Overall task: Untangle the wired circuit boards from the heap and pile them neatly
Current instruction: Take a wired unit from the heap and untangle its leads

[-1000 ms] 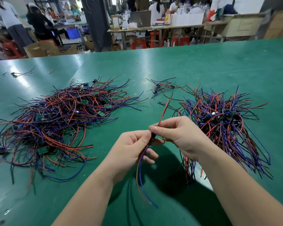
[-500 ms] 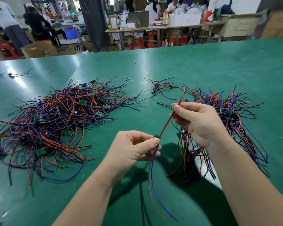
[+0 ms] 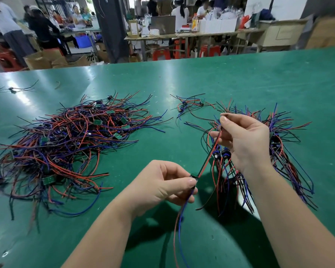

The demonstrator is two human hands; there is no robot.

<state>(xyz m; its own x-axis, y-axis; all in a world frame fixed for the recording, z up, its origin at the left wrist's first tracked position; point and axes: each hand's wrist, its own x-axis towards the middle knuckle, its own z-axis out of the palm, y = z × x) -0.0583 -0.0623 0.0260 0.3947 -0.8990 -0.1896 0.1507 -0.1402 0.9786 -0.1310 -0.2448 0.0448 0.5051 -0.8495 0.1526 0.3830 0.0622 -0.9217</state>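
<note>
Wired circuit boards lie in a tangled heap [image 3: 66,144] at the left of the frame, with red, blue, purple and black leads crossing over small green boards. One wired board [image 3: 194,177] is held off the green table [image 3: 240,82] at lower centre. The left hand [image 3: 161,182] pinches it between thumb and forefinger, the other fingers curled beneath. Its red and blue leads [image 3: 179,225] hang from the pinch towards the bottom edge. Its red and black leads [image 3: 208,156] run taut up and to the right to the right hand [image 3: 246,144], which pinches them between thumb and fingertips at mid right.

The right hand and forearm stand in front of a second pile [image 3: 278,149] at the right and hide its middle. Its wires fan out above the knuckles and trail down on both sides of the wrist. A small cluster [image 3: 191,105] of a few wired boards lies apart at upper centre, between heap and pile. A single stray unit [image 3: 14,88] lies well apart at the upper left, near the table's far edge. Dark shadows of the arms fall on the table under both hands.

Beyond the far edge are cardboard boxes [image 3: 41,60], red stools [image 3: 161,54], a cluttered workbench [image 3: 182,35], a dark pillar [image 3: 110,29] and several people [image 3: 43,28], all somewhat blurred.
</note>
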